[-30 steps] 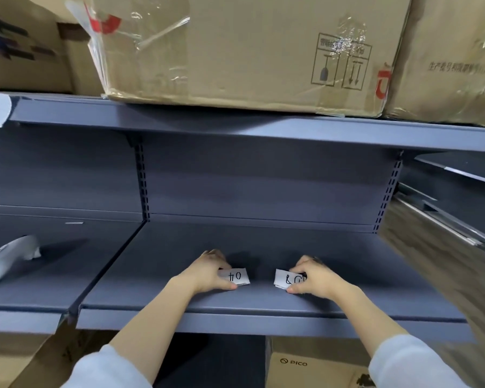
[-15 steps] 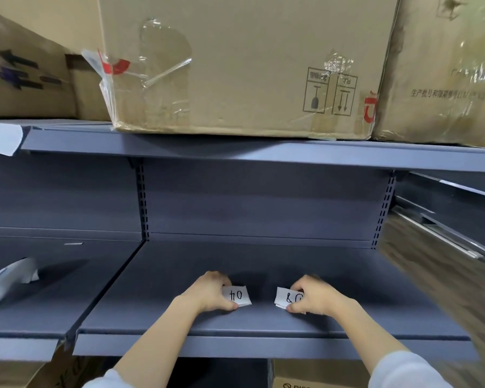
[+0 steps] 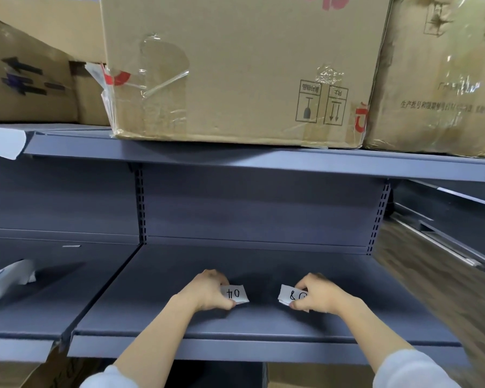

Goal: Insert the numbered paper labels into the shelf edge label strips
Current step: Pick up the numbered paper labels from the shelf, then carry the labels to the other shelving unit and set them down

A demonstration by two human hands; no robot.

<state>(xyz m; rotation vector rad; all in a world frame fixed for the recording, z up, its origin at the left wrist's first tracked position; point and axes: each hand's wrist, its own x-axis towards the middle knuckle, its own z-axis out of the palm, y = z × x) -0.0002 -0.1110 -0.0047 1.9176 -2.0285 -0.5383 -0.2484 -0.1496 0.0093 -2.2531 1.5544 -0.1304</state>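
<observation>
Pinching a small stack of paper labels [image 3: 237, 294] in the left hand [image 3: 207, 292] and another [image 3: 291, 296] in the right hand [image 3: 318, 296], both low over the shelf [image 3: 263, 323]; thin slips, likely to fan out, drop or mix up numbers if loosened.

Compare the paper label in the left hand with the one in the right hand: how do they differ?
The left label shows its full marking, "04" seen upside down; on the right label the right hand hides part of the writing. The left hand grips the left label by its left edge; the right label is gripped by its right edge. Both are small white slips low over the grey shelf.
</observation>
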